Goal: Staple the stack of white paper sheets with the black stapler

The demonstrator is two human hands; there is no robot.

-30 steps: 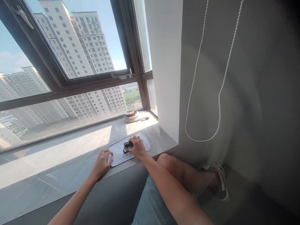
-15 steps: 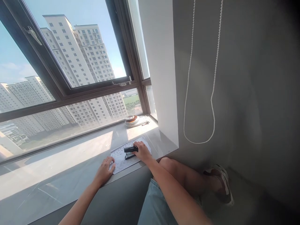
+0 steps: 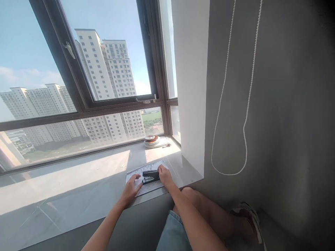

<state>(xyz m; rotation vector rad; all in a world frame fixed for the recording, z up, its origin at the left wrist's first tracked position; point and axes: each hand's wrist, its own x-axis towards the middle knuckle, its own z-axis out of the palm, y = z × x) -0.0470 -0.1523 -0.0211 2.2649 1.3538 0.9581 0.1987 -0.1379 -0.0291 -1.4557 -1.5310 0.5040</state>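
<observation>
A printed sheet of paper (image 3: pixel 146 170) lies on the pale window sill (image 3: pixel 78 188) near its front edge. A black stapler (image 3: pixel 150 175) rests on the sheet. My right hand (image 3: pixel 164 177) grips the stapler's right end, fingers curled round it. My left hand (image 3: pixel 132 188) lies on the left part of the sheet, fingers stretched towards the stapler and flat on the paper.
A stack of round plates (image 3: pixel 154 141) with a small dark item beside it sits at the sill's far right corner by the window frame. A white bead cord (image 3: pixel 230 104) hangs down the grey wall. My bare knee (image 3: pixel 191 195) and sandalled foot (image 3: pixel 248 219) are below the sill.
The view has shifted. My left hand slid right along the sheet, closer to the stapler. My right hand stays on the stapler.
</observation>
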